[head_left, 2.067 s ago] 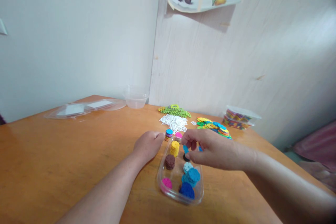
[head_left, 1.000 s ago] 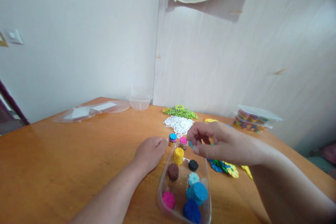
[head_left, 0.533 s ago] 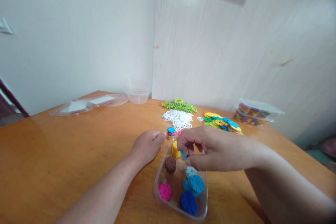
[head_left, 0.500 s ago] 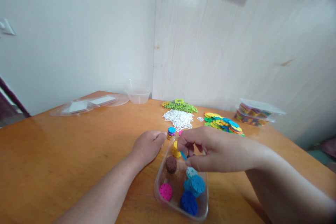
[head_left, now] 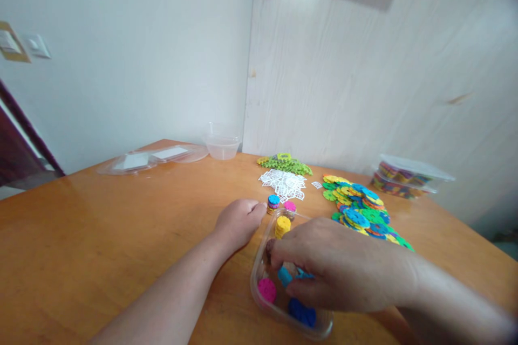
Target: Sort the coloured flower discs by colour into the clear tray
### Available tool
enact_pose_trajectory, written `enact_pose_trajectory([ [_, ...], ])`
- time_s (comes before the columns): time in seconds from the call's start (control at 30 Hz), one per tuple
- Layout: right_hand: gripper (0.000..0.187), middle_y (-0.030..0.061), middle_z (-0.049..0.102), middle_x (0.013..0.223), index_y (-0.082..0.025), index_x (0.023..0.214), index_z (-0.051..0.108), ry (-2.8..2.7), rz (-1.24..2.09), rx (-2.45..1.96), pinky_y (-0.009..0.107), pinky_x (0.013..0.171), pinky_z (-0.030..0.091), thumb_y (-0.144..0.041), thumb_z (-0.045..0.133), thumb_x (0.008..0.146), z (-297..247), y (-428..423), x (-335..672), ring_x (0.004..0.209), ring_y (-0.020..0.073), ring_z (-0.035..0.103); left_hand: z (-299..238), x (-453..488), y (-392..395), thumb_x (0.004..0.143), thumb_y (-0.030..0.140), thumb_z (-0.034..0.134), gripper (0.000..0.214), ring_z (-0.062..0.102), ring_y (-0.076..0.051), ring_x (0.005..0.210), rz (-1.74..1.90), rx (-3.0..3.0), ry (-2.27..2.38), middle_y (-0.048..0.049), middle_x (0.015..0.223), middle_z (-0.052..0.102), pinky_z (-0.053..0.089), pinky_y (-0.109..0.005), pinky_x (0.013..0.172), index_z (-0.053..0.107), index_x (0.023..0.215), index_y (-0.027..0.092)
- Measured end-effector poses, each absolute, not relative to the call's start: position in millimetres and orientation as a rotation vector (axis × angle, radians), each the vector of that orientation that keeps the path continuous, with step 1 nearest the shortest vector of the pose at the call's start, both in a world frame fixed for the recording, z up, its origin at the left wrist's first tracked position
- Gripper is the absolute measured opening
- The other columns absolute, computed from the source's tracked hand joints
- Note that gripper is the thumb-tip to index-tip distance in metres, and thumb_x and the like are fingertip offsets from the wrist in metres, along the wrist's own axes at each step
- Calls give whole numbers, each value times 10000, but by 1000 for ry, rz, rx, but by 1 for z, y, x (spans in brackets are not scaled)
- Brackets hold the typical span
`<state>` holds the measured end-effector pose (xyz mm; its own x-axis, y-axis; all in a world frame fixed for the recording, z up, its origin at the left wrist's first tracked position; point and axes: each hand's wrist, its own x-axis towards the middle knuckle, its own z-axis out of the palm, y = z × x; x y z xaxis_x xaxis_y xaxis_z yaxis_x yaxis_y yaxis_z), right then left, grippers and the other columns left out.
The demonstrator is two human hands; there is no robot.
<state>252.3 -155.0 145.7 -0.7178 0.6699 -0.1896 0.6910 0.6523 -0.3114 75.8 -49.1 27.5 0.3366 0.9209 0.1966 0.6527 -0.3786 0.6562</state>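
Observation:
My right hand [head_left: 324,269] reaches down into a clear plastic container [head_left: 259,310], its thumb and fingers closed around a light blue notched disc [head_left: 285,276]. Under that hand, other light blue pieces are mostly covered. Inside the container lie a yellow stack of discs [head_left: 283,225], a pink disc [head_left: 267,291] and dark blue discs [head_left: 301,312]; a brown disc [head_left: 269,250] is partly behind my fingers. My left hand [head_left: 240,226] rests on the table left of the container, fingers curled and their tips hidden. Its thumb is beside a small blue-topped stack [head_left: 273,204].
A pink-topped stack [head_left: 290,207] stands behind the container. Farther back lie white square pieces [head_left: 283,184] and green pieces [head_left: 287,165]. Colourful discs [head_left: 358,207] spread to the right, before lidded boxes [head_left: 408,175]. A clear tub [head_left: 222,146] and lids [head_left: 137,161] sit back left.
My right hand has moved lower and nearer into the container with the light blue disc, uncovering the yellow stack and hiding the light blue pieces. My left hand stays by the container; the view has shifted.

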Motion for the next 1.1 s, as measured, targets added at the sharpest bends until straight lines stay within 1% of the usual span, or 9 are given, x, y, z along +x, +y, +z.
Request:
enact_pose_trajectory([
  [0.13,245,1,699,850,-264,1030,669,2802,-536,1196,255,653,374,-268,587,799,145,-154,253,745,164,604,27,75,-49,903,483,328,504,467,-138,571,769,2138,1354,-15,552,558,234,-262,535,540,566,174],
  [0.27,227,18,701,849,-243,989,680,2814,-520,1248,261,652,372,-257,610,773,143,-153,253,753,178,602,28,75,-50,903,488,316,511,472,-143,573,760,2143,1348,-15,553,559,242,-262,542,543,568,175],
  [0.43,219,8,706,814,-251,959,694,2827,-553,1252,258,643,376,-249,626,751,143,-151,254,747,181,607,30,75,-51,898,481,326,504,471,-141,575,749,2144,1368,-16,560,559,246,-263,551,543,564,172],
  [0.63,259,6,719,859,-260,995,702,2878,-543,1246,251,656,393,-189,533,812,147,-151,255,752,165,619,28,74,-50,906,473,311,502,466,-139,580,759,2151,1338,-8,566,553,251,-261,555,541,575,174],
  [0.77,293,9,721,911,-256,1031,682,2896,-586,1197,251,677,407,-150,499,827,150,-153,253,773,158,619,27,75,-50,906,484,315,500,463,-138,578,757,2143,1350,-7,563,545,244,-263,547,531,577,176],
  [1.0,201,11,712,915,-236,989,630,2862,-608,1134,255,688,416,-179,498,848,147,-158,248,804,166,620,28,76,-50,901,488,317,505,451,-140,571,733,2128,1379,-21,553,551,220,-267,538,531,569,174],
  [1.1,214,9,705,914,-233,976,628,2877,-625,1162,254,677,408,-147,489,838,148,-159,248,788,159,610,28,76,-50,901,483,314,507,450,-142,574,743,2131,1388,-22,557,555,217,-270,540,538,568,173],
])
